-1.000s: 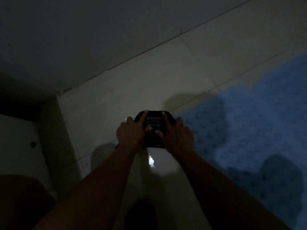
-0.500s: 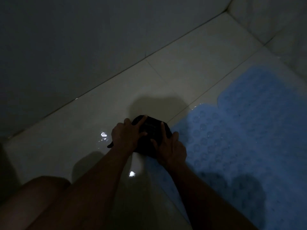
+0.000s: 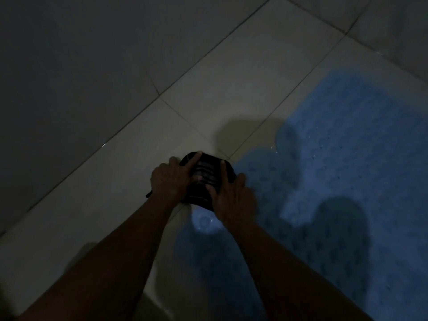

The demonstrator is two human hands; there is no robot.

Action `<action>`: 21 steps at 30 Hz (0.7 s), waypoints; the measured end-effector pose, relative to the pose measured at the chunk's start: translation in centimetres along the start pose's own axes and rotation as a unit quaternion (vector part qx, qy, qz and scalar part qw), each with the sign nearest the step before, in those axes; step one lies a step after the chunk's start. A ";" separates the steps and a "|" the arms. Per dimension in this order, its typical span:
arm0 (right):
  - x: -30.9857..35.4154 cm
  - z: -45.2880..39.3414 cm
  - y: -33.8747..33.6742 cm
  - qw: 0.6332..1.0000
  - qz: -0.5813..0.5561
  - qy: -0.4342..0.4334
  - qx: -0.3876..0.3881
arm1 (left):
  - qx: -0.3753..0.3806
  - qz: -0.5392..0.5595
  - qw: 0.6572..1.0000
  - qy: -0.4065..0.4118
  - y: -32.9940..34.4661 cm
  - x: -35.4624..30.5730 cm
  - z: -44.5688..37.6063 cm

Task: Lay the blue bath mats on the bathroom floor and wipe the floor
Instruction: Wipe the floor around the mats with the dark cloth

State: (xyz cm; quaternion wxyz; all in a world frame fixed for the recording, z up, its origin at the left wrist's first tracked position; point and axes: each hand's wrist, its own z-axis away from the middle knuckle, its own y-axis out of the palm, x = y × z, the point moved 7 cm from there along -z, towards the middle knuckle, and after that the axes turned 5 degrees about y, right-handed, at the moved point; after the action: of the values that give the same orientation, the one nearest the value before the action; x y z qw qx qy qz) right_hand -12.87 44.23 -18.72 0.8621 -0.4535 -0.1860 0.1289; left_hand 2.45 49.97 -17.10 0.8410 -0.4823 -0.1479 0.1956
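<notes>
The cloth [image 3: 203,179] is sitting on the floor [image 3: 243,89] in the middle of the frame, dark with pale stripes and bunched into a small pad. Both hands are pressing down on it. The left hand [image 3: 170,180] is lying on its left side with the fingers spread, one finger reaching to the far edge. The right hand [image 3: 234,198] is lying on its right side, fingers spread too, with one long finger flat on top. I think the hands are sitting side by side like this so the cloth is staying flat and rubbing the tile hard. The blue mat [image 3: 347,181] is lying flat on the right side of the frame, already down, and its wavy edge is touching the right hand and just beside the cloth. Little shiny wet spots are showing on the tile near that edge. The wiping looks like the step going on now. Open tile is stretching from the cloth toward the upper right of the frame, a clear strip between the mat and the wall [image 3: 92,66]. The wall is filling the upper left, and its bottom line is running close to the left hand, so there is little room that way. If the cloth is pushed right, it may be catching the mat edge and lifting it.
</notes>
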 end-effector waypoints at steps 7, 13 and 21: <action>-1.9 -4.3 -3.1 1.000 -0.004 -0.002 0.009 | 0.009 -0.021 1.000 -0.005 -2.8 -2.6 -4.2; -4.1 -7.6 -5.8 0.999 0.022 -0.009 0.023 | 0.027 -0.055 0.998 -0.015 -4.9 -5.4 -7.1; -6.3 -10.8 -9.3 0.995 -0.052 -0.005 0.084 | 0.060 -0.108 0.992 -0.014 -8.9 -9.4 -11.1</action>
State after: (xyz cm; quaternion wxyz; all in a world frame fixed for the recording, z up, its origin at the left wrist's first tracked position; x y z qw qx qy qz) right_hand -13.28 28.66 -17.96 0.9017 -0.3686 -0.2017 0.1015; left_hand 0.68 33.08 -15.40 0.8825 -0.4091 -0.1992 0.1186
